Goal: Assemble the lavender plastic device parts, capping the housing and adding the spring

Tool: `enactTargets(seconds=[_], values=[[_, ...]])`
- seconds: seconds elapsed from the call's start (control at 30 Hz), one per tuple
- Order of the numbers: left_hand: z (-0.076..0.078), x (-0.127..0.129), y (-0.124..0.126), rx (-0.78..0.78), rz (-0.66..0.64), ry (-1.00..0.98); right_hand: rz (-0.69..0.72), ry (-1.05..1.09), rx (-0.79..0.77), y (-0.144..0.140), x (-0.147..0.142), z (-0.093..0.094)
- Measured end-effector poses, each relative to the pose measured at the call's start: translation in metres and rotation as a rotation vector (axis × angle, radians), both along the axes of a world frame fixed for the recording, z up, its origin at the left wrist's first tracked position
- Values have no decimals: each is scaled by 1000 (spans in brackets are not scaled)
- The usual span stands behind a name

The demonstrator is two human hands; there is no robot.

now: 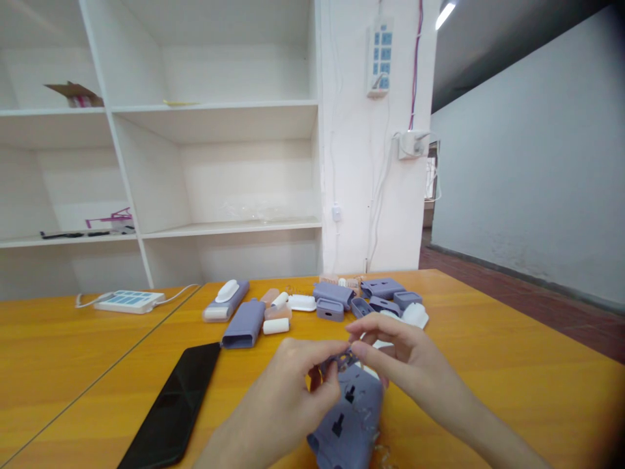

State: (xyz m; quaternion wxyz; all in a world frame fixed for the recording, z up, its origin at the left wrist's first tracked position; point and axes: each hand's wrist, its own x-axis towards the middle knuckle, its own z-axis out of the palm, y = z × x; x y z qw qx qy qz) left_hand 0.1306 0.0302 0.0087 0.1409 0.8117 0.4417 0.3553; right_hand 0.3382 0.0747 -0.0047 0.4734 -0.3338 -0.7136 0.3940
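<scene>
Between the thumb and index finger of my left hand [297, 391] is a small purple plastic part [346, 359] with an opening in it. My right hand [405, 352] is beside it, thumb and fingertips pinched together at the part's upper right edge. Whatever those fingertips grip is too small to make out. Below both hands lies a purple plastic housing [351, 417] with two dark cut-outs. Small clear pieces [368, 426] rest on and beside it. Part of a white piece shows behind its top end, mostly covered by my right hand.
A black phone [176, 404] lies at the left. Further back are a purple sleeve [244, 324], white cylinders [277, 326], a white oval cap [301, 302] and several purple housings [334, 294]. A power strip [129, 301] sits far left, before white shelves [219, 228].
</scene>
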Motion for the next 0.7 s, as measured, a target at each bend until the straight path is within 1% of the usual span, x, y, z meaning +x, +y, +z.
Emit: enactTargets(seconds=[0.07,0.13,0.17,0.27,0.33,0.5,0.6,0.7], values=[[2,-2,-2,-40,-17,19,109,-1,-57,0,-2,-2],[2,-3,-1,-88,-33,-44,186,14,-92,-1,-3,-3],[1,-3,0,-149,-50,-123,214,23,-102,-1,-2,-2],[0,-1,5,-426,-125,-432,254,34,-106,-4,0,1],[0,-1,9,-562,-166,-543,248,36,-94,-7,0,2],[-1,-8,18,-618,-223,-602,192,71,-55,-12,-5,0],[-3,-10,19,-640,-265,-621,216,129,-107,-11,-11,-6],[-1,-6,18,-656,-289,-640,234,218,-183,-8,-14,-12]])
